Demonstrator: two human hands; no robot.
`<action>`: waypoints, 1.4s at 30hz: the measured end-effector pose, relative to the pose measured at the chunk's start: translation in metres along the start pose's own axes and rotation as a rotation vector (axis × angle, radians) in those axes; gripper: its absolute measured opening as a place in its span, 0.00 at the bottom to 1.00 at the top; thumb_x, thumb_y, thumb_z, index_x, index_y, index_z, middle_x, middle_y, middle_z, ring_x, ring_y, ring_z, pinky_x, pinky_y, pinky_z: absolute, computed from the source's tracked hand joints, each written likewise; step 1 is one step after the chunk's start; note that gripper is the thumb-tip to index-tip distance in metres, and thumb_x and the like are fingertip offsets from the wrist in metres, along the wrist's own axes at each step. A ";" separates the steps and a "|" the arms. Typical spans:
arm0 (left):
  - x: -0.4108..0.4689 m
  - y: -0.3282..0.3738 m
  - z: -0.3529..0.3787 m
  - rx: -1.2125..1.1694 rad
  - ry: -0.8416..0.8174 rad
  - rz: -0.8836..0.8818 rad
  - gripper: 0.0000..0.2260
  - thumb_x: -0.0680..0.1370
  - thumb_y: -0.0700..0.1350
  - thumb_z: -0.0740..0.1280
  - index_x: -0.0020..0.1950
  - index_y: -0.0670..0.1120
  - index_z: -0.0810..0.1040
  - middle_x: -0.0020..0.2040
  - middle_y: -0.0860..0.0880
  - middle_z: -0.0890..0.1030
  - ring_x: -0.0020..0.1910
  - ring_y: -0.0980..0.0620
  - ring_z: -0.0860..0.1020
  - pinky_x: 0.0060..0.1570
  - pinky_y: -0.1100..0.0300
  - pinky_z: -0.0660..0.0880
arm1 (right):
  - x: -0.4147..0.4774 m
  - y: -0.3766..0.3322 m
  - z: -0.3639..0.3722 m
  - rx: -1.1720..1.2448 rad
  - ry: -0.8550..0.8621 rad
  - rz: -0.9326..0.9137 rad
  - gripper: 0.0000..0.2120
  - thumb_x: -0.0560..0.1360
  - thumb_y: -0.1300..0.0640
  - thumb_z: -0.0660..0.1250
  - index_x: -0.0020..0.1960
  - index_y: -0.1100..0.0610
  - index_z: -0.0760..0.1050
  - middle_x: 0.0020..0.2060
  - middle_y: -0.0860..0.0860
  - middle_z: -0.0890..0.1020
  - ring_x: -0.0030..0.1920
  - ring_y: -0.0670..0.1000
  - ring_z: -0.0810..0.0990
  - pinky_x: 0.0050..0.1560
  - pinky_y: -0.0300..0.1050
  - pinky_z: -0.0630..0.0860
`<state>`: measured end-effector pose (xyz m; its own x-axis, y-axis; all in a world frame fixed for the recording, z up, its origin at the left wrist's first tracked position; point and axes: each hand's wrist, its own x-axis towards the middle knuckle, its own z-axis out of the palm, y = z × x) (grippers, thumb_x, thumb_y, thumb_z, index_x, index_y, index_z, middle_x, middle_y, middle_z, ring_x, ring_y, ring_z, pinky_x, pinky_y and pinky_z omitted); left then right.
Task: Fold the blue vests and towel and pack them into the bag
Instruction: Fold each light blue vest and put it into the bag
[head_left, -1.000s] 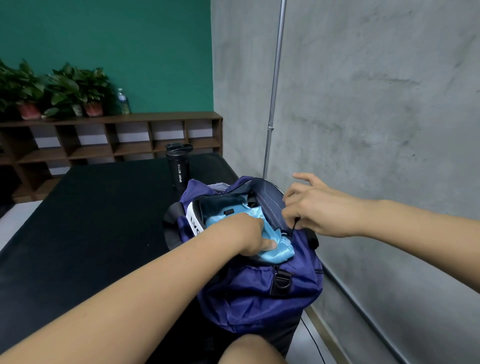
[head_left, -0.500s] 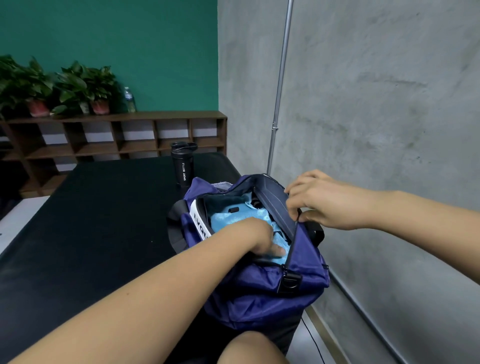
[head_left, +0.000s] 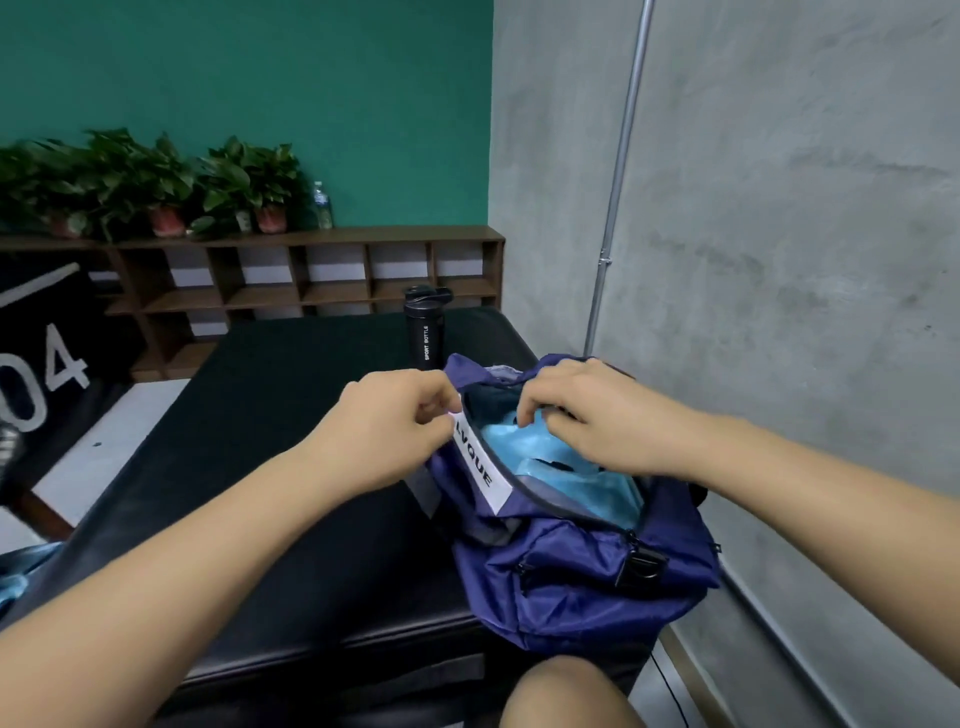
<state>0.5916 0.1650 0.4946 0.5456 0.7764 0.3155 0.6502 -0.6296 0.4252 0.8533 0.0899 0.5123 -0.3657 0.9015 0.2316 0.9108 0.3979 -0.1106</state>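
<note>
PACKING UP: A person's left hand (head_left: 389, 431) pinches the near rim of a purple bag (head_left: 587, 582) beside its white label (head_left: 480, 470), thumb and curled fingers drawing the opening wide. The right hand (head_left: 602, 421) curls its fingers down into the mouth, onto a light blue cloth (head_left: 519, 447). Whether those fingers pinch the cloth or only press on it cannot be made out.

The step appears to be settling the cloth in the bag. To do it well, the left hand should hold the rim out and taut, clear of the fabric. The right hand should push flat and low, toward the end beyond its knuckles, rather than bunch the folds near the top.

The cloth, soft and slippery by the look of it, lies just under the right hand's fingertips and runs back beneath the wrist. It fills most of the opening in smooth, pale folds, and darker fabric sits ahead of the fingertips.

The bag slumps on a black table (head_left: 270, 467), its buckle below the right wrist. A black bottle (head_left: 426, 332) stands beyond the left hand. Out past the left elbow, a scrap of light blue (head_left: 13, 587) shows at the picture's edge, too little to name.
</note>
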 end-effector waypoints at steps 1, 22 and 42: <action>-0.010 -0.014 -0.006 -0.020 0.007 -0.035 0.04 0.78 0.50 0.71 0.51 0.60 0.82 0.43 0.61 0.83 0.44 0.61 0.81 0.50 0.56 0.78 | 0.009 -0.013 0.007 0.031 0.027 -0.013 0.14 0.80 0.62 0.62 0.55 0.46 0.80 0.46 0.36 0.77 0.54 0.46 0.73 0.62 0.51 0.71; -0.213 -0.258 -0.072 0.117 -0.085 -0.639 0.03 0.75 0.50 0.75 0.48 0.54 0.84 0.40 0.59 0.84 0.42 0.63 0.81 0.43 0.65 0.74 | 0.140 -0.240 0.229 0.829 -0.050 0.117 0.11 0.80 0.60 0.68 0.49 0.44 0.83 0.48 0.42 0.86 0.49 0.44 0.83 0.49 0.31 0.77; -0.371 -0.427 -0.116 0.419 0.078 -1.226 0.14 0.75 0.51 0.72 0.55 0.46 0.73 0.48 0.44 0.80 0.44 0.43 0.79 0.44 0.47 0.80 | 0.160 -0.275 0.266 0.730 -0.142 -0.003 0.10 0.81 0.58 0.68 0.53 0.44 0.82 0.50 0.40 0.84 0.52 0.37 0.80 0.53 0.31 0.73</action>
<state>0.0502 0.1491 0.2941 -0.5422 0.8396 -0.0333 0.8233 0.5388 0.1783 0.4937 0.1702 0.3227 -0.4340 0.8940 0.1112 0.5686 0.3676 -0.7359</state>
